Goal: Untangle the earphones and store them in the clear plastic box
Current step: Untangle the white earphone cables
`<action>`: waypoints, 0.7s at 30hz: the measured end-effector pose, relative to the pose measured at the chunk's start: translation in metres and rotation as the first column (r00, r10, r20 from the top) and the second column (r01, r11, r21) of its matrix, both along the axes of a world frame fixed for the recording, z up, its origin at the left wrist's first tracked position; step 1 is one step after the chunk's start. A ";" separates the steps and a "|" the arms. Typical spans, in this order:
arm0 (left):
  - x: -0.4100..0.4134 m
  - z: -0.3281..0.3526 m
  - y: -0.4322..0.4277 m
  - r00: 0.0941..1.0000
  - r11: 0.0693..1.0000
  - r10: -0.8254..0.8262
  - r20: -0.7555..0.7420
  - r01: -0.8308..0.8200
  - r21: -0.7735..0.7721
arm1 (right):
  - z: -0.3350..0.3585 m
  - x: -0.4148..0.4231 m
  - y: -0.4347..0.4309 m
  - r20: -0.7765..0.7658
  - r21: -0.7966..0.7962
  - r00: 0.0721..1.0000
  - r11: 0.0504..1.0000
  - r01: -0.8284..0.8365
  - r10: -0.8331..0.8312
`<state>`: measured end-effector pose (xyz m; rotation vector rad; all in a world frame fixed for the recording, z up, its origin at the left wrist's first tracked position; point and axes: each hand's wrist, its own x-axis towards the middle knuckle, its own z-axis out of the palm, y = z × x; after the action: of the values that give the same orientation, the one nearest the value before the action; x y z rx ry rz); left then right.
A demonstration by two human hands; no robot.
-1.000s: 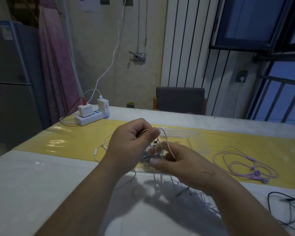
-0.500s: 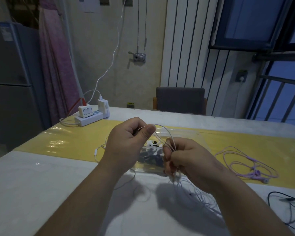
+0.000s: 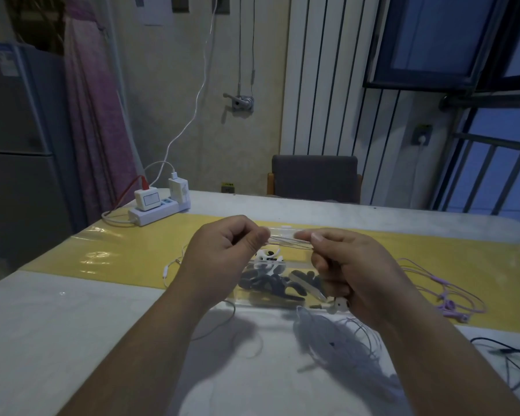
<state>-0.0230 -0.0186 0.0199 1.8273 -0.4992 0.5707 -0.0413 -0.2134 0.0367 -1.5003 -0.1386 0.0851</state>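
My left hand (image 3: 222,253) and my right hand (image 3: 348,265) are raised above the table, each pinching the white earphone cable (image 3: 288,244), which is stretched taut in a few strands between them. A white earbud (image 3: 341,304) hangs under my right hand, and loose cable trails blurred below it. Behind and under my hands lies the clear plastic box (image 3: 270,283), holding dark and white earphone parts.
Purple earphones (image 3: 445,295) lie on the yellow mat (image 3: 132,250) to the right. A black cable (image 3: 511,361) sits at the right edge. A white power strip (image 3: 156,208) with chargers stands at the back left. A chair (image 3: 314,178) is behind the table.
My hands have moved apart, pulling the white cable straight between them. My right hand shifted right and rose a little; the loose cable below it swings.
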 end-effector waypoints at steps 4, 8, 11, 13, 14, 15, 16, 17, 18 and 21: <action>-0.001 -0.001 0.001 0.999 0.998 0.051 0.019 -0.052 0.036 | 0.002 -0.004 -0.001 0.025 -0.199 0.998 0.978 -0.056 0.062; -0.003 0.001 0.001 0.999 0.997 -0.003 -0.033 0.006 0.081 | 0.003 -0.005 0.000 0.138 -0.236 0.990 0.972 -0.008 0.041; -0.004 0.001 -0.002 0.976 0.948 -0.093 -0.198 0.148 0.282 | 0.006 -0.004 -0.004 0.183 0.020 0.979 0.996 0.090 -0.092; -0.007 -0.001 -0.003 0.928 0.902 -0.142 -0.346 0.265 0.340 | 0.008 -0.002 -0.008 0.149 0.212 0.976 0.969 0.126 -0.160; -0.007 -0.001 -0.002 0.903 0.889 -0.176 -0.392 0.316 0.331 | 0.010 -0.001 -0.009 0.136 0.284 0.969 0.945 0.159 -0.204; -0.008 -0.001 -0.001 0.887 0.882 -0.201 -0.417 0.349 0.318 | 0.011 0.000 -0.011 0.131 0.344 0.958 0.918 0.198 -0.255; -0.008 -0.001 0.001 0.880 0.875 -0.212 -0.426 0.364 0.318 | 0.012 0.001 -0.012 0.130 0.399 0.943 0.887 0.233 -0.306; -0.008 -0.001 0.002 0.878 0.869 -0.212 -0.428 0.370 0.328 | 0.012 0.002 -0.013 0.127 0.443 0.927 0.856 0.265 -0.352; -0.008 -0.001 0.003 0.880 0.869 -0.214 -0.424 0.370 0.329 | 0.012 0.003 -0.015 0.125 0.462 0.911 0.836 0.296 -0.392; -0.008 0.005 0.003 0.883 0.920 -0.283 -0.375 0.360 0.155 | 0.009 0.005 -0.018 0.141 0.352 0.890 0.862 0.365 -0.434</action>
<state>-0.0306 -0.0153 0.0250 1.9451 -0.6290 -0.0426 -0.0359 -0.2316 0.0460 -1.1839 -0.0074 -0.4250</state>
